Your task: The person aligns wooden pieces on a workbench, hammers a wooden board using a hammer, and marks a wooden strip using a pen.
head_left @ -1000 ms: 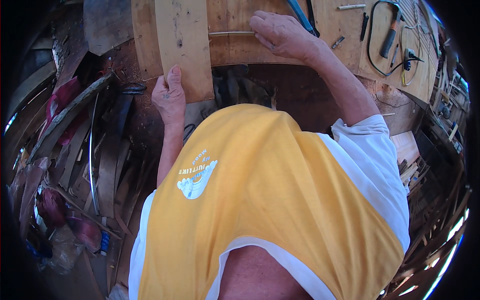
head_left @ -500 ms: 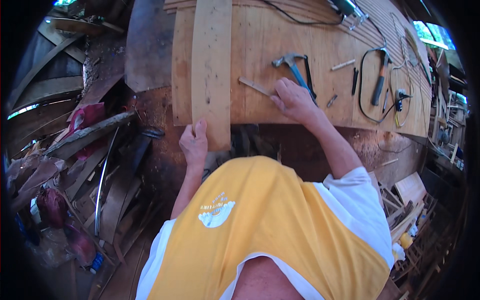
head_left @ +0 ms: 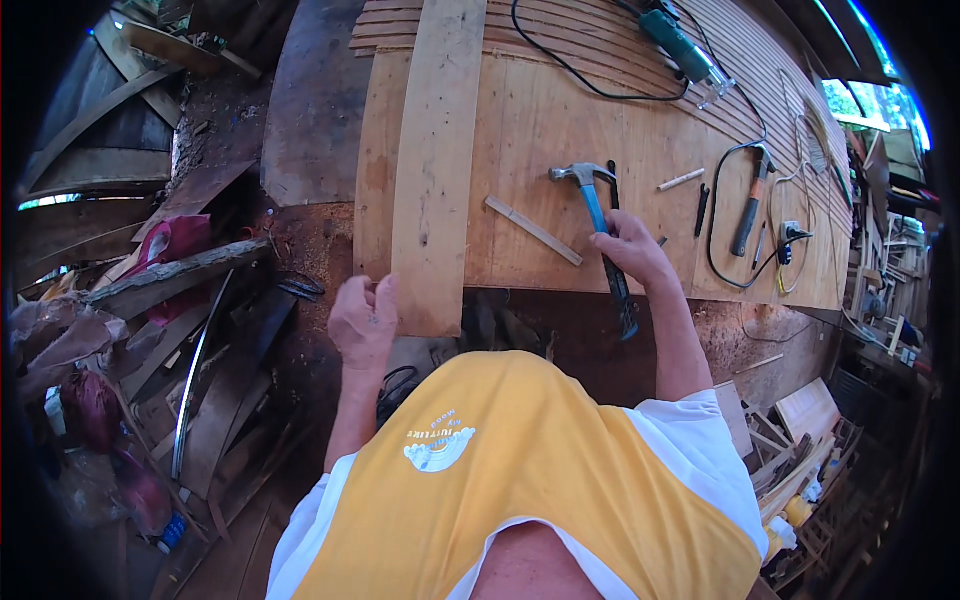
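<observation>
R fingers [head_left: 621,226] round blue-hdl hammer [head_left: 592,207], L fingers [head_left: 386,296] nr wide board [head_left: 436,170]

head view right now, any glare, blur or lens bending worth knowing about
Head view, rim: black corners, straight edges bending; head view, upper right: daylight washed out nearly white; head view, left: a bright gleam along the shiny strip; head view, middle: the hammer and the right hand readable, with no strong blur.
</observation>
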The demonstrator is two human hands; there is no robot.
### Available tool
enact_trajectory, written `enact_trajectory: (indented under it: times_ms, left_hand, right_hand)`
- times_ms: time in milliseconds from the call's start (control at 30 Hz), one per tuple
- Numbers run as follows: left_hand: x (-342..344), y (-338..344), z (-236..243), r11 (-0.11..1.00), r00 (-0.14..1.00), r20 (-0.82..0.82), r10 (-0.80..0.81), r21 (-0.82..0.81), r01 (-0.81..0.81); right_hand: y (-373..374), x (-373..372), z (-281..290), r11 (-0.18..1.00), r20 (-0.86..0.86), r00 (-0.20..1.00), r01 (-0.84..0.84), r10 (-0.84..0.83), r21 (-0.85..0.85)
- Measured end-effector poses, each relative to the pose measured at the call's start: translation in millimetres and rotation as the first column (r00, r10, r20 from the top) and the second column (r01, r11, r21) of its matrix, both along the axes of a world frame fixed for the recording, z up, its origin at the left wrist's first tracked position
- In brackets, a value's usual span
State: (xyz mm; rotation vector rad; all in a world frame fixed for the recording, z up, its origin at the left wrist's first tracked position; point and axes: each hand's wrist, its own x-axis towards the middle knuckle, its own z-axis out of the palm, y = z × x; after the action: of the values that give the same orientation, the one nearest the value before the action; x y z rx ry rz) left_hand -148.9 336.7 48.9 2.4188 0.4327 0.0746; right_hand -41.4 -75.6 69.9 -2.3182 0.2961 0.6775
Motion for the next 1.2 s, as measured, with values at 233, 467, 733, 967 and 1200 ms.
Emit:
enact_trajectory:
  times_ms: [233, 467, 733, 967, 1200]
  left_hand:
    - [118.8, -21.6, -3.0, 0.917, 0.834, 0.393, -0.388, 0.255, 0.307]
    - [156.1, -40.8, -30.2, 0.873, 0.892, 0.138, -0.431, 0.315, 0.373]
    - [156.2, -40.4, -34.3, 0.863, 0.901, 0.100, -0.422, 0.350, 0.365]
    - [153.8, -36.0, -35.8, 0.864, 0.893, 0.143, -0.426, 0.356, 0.355]
    - [155.5, -42.3, -37.4, 0.858, 0.895, 0.114, -0.431, 0.359, 0.368]
  right_hand:
    - [79.7, 32.5, 28.7, 0.813, 0.247, 0.957, -0.024, -0.149, 0.582]
    - [145.3, 77.2, 6.4, 0.827, 0.234, 0.966, -0.041, -0.111, 0.561]
    - [175.4, 141.1, 33.8, 0.990, 0.660, 0.739, -0.121, 0.136, -0.069]
    - [182.0, 157.6, 28.4, 0.992, 0.694, 0.709, -0.100, 0.129, -0.082]
    - [160.2, 167.4, -18.1, 0.948, 0.478, 0.835, -0.151, 0.274, -0.280]
